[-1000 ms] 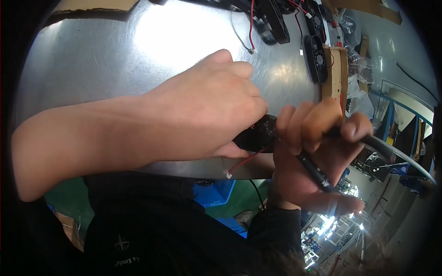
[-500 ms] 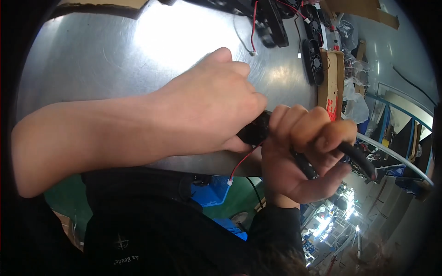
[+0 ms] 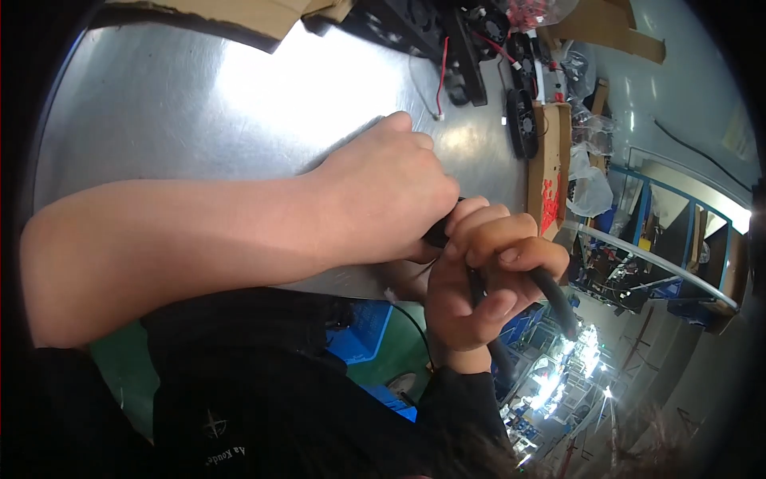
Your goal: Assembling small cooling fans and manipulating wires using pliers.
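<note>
My left hand reaches in from the left, its back toward me, fingers curled round a black piece. Most of that piece is hidden between my hands, so its full shape does not show. A thin wire with a small white connector hangs below. My right hand is pressed up close to the left and grips pliers by their dark curved handles. The two handles stand apart, one held by the fingers and the other low by the palm. The jaws are out of sight.
Beneath my hands is a shiny metal table. Black fans with red and black wires lie at its far right, beside a cardboard box holding red bits. Cardboard lies at the far left. A blue bin stands below the table edge.
The view has shifted a little. My right hand has moved left and turned; the plier handles now show spread apart. Less of the black piece and its red wire shows.
</note>
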A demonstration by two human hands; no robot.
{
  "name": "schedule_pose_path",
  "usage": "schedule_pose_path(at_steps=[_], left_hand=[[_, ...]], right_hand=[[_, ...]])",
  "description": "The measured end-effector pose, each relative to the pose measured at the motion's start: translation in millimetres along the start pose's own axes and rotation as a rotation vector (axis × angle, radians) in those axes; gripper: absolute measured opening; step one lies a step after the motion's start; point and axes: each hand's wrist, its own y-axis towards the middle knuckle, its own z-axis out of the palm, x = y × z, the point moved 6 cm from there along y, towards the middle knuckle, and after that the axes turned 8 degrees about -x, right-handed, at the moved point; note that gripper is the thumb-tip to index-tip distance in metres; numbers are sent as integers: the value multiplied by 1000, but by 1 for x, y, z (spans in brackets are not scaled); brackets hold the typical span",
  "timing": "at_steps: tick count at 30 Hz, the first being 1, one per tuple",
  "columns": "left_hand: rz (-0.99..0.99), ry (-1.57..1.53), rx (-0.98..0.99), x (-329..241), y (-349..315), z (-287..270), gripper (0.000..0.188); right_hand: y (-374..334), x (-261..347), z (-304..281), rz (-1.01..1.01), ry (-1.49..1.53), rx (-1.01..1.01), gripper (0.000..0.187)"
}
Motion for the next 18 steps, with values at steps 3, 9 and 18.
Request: schedule_pose_path(at_steps=[3, 9, 18], left_hand=[[64, 38, -93, -3, 1, -3, 38], [60, 40, -80, -1, -1, -5, 42], [70, 45, -39, -1, 2, -4, 45]], right_hand=[[19, 10, -21, 45, 184, 38, 50], [23, 5, -32, 48, 243, -82, 57], [20, -12, -35, 133, 338, -33, 60]])
